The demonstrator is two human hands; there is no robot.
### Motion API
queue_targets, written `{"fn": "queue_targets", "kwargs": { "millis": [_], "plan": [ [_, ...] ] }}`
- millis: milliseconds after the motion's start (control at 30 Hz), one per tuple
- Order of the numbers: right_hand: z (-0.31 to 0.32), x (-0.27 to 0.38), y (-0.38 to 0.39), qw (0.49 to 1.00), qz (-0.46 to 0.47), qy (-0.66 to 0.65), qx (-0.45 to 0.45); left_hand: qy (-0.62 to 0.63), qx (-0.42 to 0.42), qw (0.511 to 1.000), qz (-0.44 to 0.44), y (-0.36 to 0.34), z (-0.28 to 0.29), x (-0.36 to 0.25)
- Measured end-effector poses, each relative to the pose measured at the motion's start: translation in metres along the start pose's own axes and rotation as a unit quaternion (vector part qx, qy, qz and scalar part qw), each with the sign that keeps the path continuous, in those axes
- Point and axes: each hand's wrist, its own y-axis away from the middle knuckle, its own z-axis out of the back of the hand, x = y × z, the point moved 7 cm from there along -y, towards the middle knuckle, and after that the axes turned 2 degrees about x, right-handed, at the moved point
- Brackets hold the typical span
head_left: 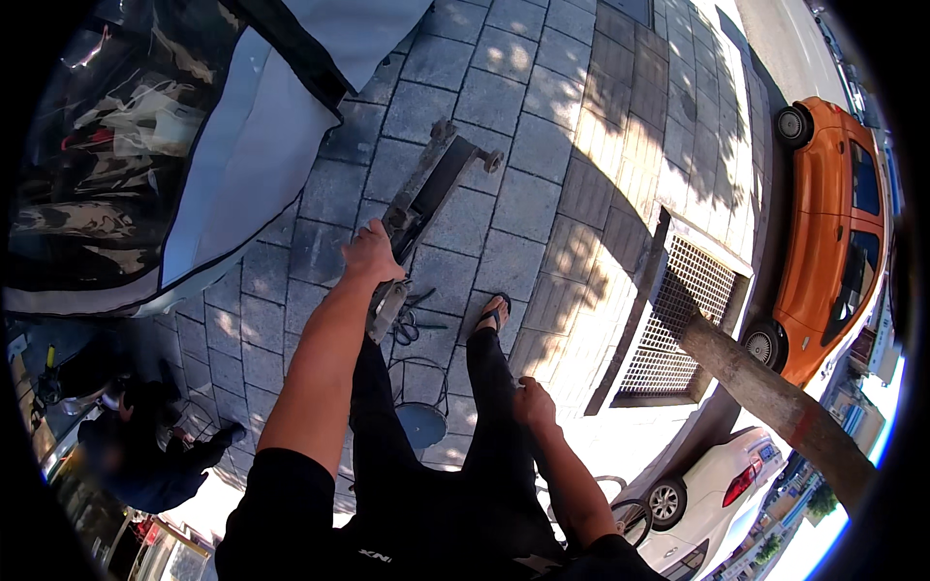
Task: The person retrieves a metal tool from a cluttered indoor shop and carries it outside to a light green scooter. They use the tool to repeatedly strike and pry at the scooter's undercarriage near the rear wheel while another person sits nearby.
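Head view: the right hand (535, 405) is curled at the right leg (492, 402); whether its grip holds anything I cannot tell. Farther out, the left hand (372, 254) has its grip closed on the near half of a metal frame (436, 186), above the pavement (542, 155), toward its left edge by the grey cover (260, 145). Held one-handed and off its middle, the frame could twist and drop, perhaps toward the sandalled foot (494, 312); its near end might catch the black loops (412, 327). It looks long, narrow and scuffed, grey-brown, with a dark channel and wheel-like knobs (493, 161) at the far end.
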Motion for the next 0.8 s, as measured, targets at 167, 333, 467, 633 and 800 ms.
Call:
{"fn": "queue_targets", "kwargs": {
  "millis": [167,333,467,633,800],
  "plan": [
    [-0.055,-0.023,-0.019,0.988,0.126,0.071,-0.050,0.049,-0.004,0.998,0.045,-0.071,-0.029,-0.060],
    [-0.023,-0.020,-0.036,0.965,0.155,0.006,-0.210,0.146,0.022,0.986,0.071,-0.140,-0.071,-0.082],
    [-0.018,-0.029,-0.050,0.959,0.125,-0.014,-0.252,0.226,0.015,0.965,0.132,-0.190,-0.110,-0.094],
    [-0.025,-0.047,-0.049,0.947,0.119,-0.020,-0.296,0.348,-0.021,0.918,0.187,-0.266,-0.156,-0.067],
    [-0.031,-0.040,-0.055,0.933,0.130,-0.003,-0.335,0.387,-0.068,0.889,0.236,-0.315,-0.176,-0.044]
  ]
}}
